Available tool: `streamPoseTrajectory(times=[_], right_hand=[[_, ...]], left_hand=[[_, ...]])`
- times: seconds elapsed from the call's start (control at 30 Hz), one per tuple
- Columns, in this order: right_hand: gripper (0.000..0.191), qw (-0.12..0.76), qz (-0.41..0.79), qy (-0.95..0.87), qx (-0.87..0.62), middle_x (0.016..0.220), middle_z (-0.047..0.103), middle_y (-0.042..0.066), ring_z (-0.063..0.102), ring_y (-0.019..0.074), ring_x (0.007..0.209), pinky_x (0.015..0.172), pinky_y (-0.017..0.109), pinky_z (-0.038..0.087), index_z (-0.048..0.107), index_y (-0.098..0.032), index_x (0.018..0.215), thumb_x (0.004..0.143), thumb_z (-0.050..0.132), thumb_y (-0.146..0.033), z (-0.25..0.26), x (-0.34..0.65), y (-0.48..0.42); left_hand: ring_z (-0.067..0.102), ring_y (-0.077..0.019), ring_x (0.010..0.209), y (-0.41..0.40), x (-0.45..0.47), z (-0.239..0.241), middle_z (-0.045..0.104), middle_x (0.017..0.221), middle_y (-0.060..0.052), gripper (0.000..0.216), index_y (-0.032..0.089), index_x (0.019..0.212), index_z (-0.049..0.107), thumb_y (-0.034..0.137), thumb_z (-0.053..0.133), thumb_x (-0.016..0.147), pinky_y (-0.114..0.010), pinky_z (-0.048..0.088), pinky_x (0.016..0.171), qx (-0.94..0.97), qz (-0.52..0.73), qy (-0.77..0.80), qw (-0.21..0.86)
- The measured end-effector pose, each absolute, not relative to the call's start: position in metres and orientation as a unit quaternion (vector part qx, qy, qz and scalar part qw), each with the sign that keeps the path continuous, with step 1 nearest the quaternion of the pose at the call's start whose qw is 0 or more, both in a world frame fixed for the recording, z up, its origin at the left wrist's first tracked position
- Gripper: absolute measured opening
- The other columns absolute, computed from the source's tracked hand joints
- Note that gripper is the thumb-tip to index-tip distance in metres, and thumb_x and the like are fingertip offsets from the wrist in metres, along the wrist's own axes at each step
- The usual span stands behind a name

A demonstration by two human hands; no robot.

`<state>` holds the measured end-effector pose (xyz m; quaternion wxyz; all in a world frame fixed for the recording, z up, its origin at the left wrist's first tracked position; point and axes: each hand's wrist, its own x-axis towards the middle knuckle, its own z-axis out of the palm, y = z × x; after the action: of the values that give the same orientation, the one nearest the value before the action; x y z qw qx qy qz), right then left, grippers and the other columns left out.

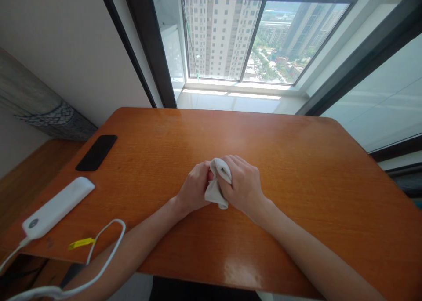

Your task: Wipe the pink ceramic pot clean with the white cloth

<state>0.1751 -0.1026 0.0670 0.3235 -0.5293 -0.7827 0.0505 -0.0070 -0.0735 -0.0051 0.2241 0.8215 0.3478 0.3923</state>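
Observation:
Over the middle of the wooden table (pixel 290 160), both my hands meet around a small, folded, whitish cloth (pixel 216 191). My right hand (pixel 242 178) is closed on the cloth, its thumb pressed along the near side. My left hand (pixel 194 186) is curled shut right against the cloth's left side. A small reddish patch shows between the left fingers and the cloth; whether it is a fingertip or a held object cannot be made out. The cloth's lower end hangs loose below the hands.
A black phone (pixel 96 153) lies at the table's left side. Nearer me is a white power strip (pixel 59 206) with a cable. A white cord (pixel 120 239) with a yellow tag (pixel 81 243) loops across my left forearm. Beyond the far edge is a window (pixel 224 39).

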Motion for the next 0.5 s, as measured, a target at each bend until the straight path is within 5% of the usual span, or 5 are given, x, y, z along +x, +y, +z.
streamPoseTrajectory(times=[0.17,0.37,0.5], right_hand=[[0.024,0.381,0.076,-0.769,-0.508,0.084,0.071,0.007,0.062,0.0245,0.078,0.073,0.038,0.042,0.063,-0.023,0.090,0.107,0.050,-0.032,0.063,0.173,-0.103],[0.030,0.577,0.193,-0.682,-0.405,0.104,0.078,0.010,0.072,0.0268,0.097,0.091,0.042,0.055,0.073,-0.023,0.106,0.110,0.048,-0.039,0.021,0.184,-0.101],[0.045,0.626,0.329,-0.510,-0.490,0.077,0.066,0.002,0.064,0.0219,0.071,0.068,0.036,0.054,0.068,-0.024,0.087,0.110,0.049,-0.057,-0.002,0.185,-0.100]], left_hand=[[0.064,-0.0216,0.083,-0.076,-0.007,-0.006,0.065,0.098,-0.003,0.030,0.026,0.113,0.049,0.028,0.071,0.092,-0.035,0.052,0.073,0.804,0.415,0.343,0.254],[0.067,-0.0227,0.092,-0.077,-0.006,-0.003,0.066,0.109,-0.007,0.028,0.025,0.115,0.048,0.028,0.068,0.096,-0.036,0.055,0.080,0.796,0.383,0.374,0.283],[0.068,-0.0227,0.093,-0.076,-0.006,-0.002,0.066,0.112,-0.007,0.036,0.025,0.116,0.048,0.020,0.070,0.088,-0.036,0.056,0.082,0.799,0.371,0.387,0.273]])
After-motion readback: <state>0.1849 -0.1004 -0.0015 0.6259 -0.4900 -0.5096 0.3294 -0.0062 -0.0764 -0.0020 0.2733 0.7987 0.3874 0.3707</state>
